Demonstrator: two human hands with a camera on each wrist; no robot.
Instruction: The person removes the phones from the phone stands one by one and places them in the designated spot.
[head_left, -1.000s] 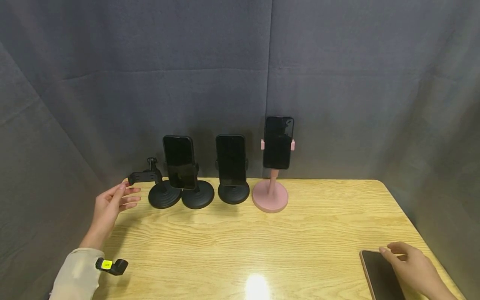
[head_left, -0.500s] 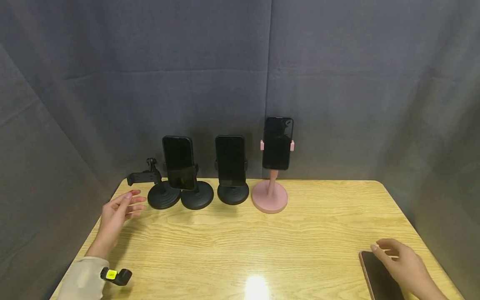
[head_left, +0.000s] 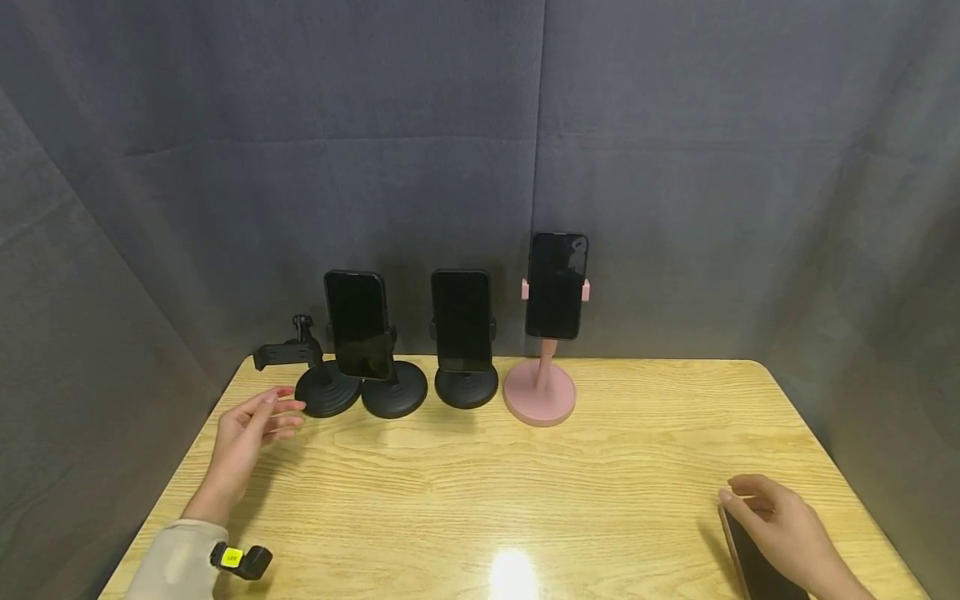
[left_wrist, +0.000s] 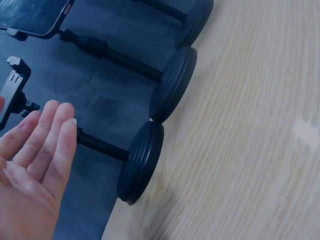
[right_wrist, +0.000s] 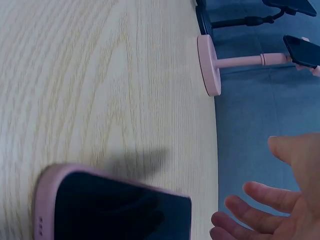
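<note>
My left hand (head_left: 251,433) holds nothing; its fingers reach toward the leftmost black phone stand, fingertips close to the round base (head_left: 328,390). That stand's clamp (head_left: 285,355) carries no phone and is turned sideways. In the left wrist view the palm shows, with the fingers (left_wrist: 64,145) extended in front of the stand's pole (left_wrist: 102,148). At the right front, my right hand (head_left: 783,529) hovers over a phone in a pink case (head_left: 742,550) lying screen up on the table. Its fingers (right_wrist: 260,215) are loosely bent and hold nothing in the right wrist view.
Two black stands holding phones (head_left: 358,325) (head_left: 462,321) stand right of the leftmost one. Farther right, a pink stand (head_left: 542,393) holds another phone (head_left: 557,286). A grey curtain (head_left: 675,183) hangs behind the wooden table (head_left: 450,475). A black strap mount (head_left: 240,560) sits at my left cuff.
My left hand has drawn away from the leftmost stand's clamp, moving right and nearer to me. My right hand has shifted left over the phone. The stands have stayed put.
</note>
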